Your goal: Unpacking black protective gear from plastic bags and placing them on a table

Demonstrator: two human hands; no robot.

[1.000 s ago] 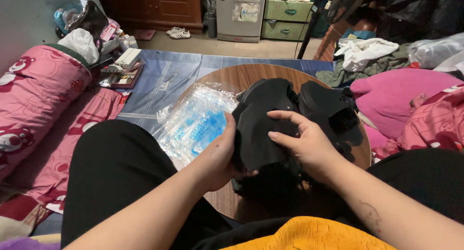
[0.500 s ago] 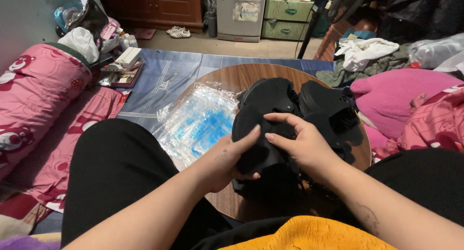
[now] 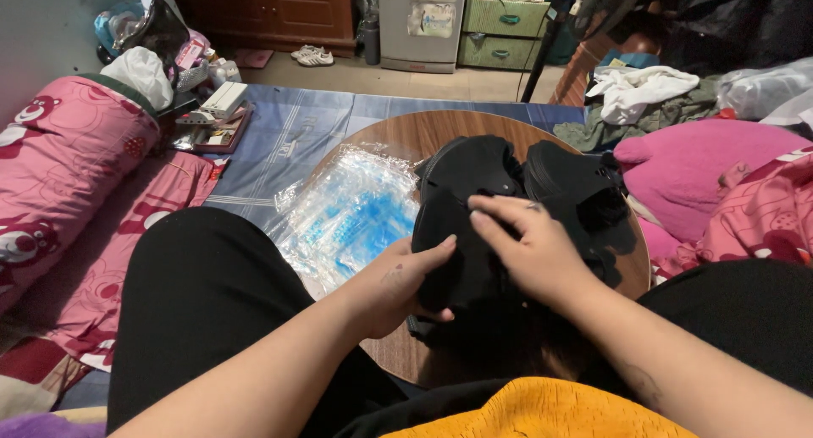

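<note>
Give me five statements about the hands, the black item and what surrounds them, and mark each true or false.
1. Both hands touch the black fabric item. True.
2. The left hand grips the item's left edge. True.
3. The stack of clear plastic bags lies right of the item. False: it lies to its left, on the round wooden table.
4. The right hand rests flat on the bags. False: its fingers lie on the black fabric.
5. The bolster at far left is green. False: it is pink.
</note>
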